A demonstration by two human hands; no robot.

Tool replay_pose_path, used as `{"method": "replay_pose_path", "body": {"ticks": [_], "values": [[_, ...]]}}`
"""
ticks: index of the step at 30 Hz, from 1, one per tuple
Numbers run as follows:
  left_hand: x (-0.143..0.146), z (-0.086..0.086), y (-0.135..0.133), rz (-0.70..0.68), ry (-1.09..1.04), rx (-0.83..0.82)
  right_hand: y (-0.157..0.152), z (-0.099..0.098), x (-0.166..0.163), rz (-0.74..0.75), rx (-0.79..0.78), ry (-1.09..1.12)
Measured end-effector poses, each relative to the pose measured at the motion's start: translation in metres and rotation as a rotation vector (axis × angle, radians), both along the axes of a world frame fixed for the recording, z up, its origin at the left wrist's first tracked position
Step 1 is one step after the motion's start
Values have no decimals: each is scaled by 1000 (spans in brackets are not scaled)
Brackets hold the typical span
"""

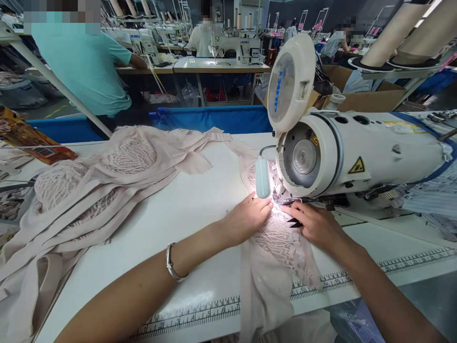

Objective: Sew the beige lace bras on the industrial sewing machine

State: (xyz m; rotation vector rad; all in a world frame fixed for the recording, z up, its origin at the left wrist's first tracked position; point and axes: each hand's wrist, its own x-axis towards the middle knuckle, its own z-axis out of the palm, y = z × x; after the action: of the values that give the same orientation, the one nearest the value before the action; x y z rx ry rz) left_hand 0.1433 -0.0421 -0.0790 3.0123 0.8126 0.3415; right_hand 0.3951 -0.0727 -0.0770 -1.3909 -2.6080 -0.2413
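A pale pink lace bra (282, 238) lies under the lit needle area of the white sewing machine (385, 150), its lower end draping over the table's front edge. My left hand (248, 216), with a ring and a silver bangle, has its fingers closed on the lace just left of the needle. My right hand (317, 224) is to the right of the needle, index finger reaching onto the lace. Dark pointed blades of thread snips (295, 223) stick out from under its curled fingers. A small lamp (263, 178) shines down there. The needle tip itself is hidden by glare.
A heap of similar bras (132, 157) lies on the left of the white table (200, 209). A ruler tape (193, 317) runs along the front edge. The machine's round cover (293, 83) is swung up. Thread cones (396, 33) stand at right; a person (80, 66) sits ahead.
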Motion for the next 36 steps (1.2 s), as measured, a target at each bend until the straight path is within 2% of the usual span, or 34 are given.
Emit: {"method": "replay_pose_path", "body": {"ticks": [5, 8, 10, 14, 20, 22, 28, 36], "values": [[-6, 8, 16, -4, -8, -60, 0, -1, -2, 9, -17, 47], [4, 11, 6, 74, -44, 1, 0, -7, -2, 18, -7, 111], [13, 10, -8, 96, -101, -22, 1, -9, -1, 21, -7, 151], [21, 8, -26, 73, -164, -149, 1, -8, 1, 47, -19, 193], [5, 14, -11, -49, -193, -251, 1, -7, 0, 122, 70, 223], [3, 14, -7, -51, -184, -277, 1, -7, -1, 151, 99, 233], [10, 6, -9, -28, -145, -190, 5, -9, -2, 315, 105, 319], [14, 4, -17, -79, -99, -131, 7, -13, 0, 267, -38, 504]]}}
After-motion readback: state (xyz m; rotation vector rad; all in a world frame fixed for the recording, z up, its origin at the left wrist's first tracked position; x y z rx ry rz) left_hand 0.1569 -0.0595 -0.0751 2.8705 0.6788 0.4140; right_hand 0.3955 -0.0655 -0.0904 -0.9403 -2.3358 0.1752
